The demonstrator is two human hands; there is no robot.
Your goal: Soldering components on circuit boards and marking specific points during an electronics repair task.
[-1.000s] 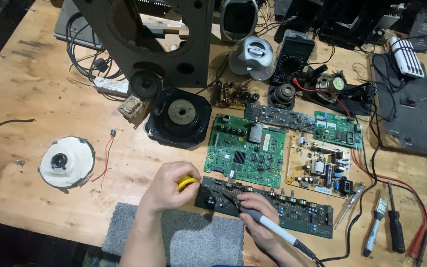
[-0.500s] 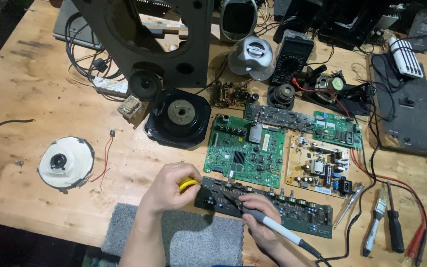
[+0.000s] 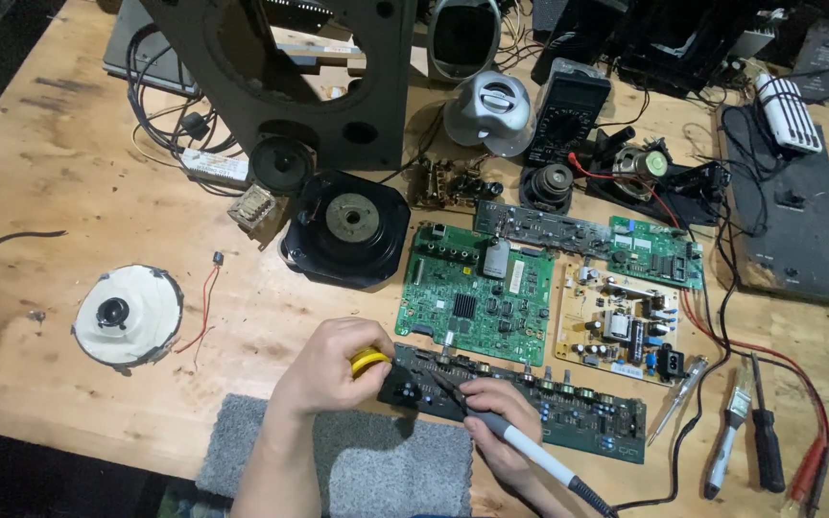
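My left hand (image 3: 333,369) is closed around a small yellow object (image 3: 367,360), pressed against the left end of a long dark circuit board (image 3: 568,408) at the table's near edge. My right hand (image 3: 496,422) grips a soldering iron (image 3: 530,451) with a white handle, its tip resting on the board's left part. A grey mat (image 3: 376,470) lies under my forearms.
A green board (image 3: 477,293), a beige power board (image 3: 626,321) and a smaller green board (image 3: 654,251) lie beyond. A black speaker driver (image 3: 347,225), a white round driver (image 3: 127,315), a speaker baffle (image 3: 285,77), a multimeter (image 3: 568,110), a screwdriver (image 3: 768,432) and a brush (image 3: 726,441) surround them.
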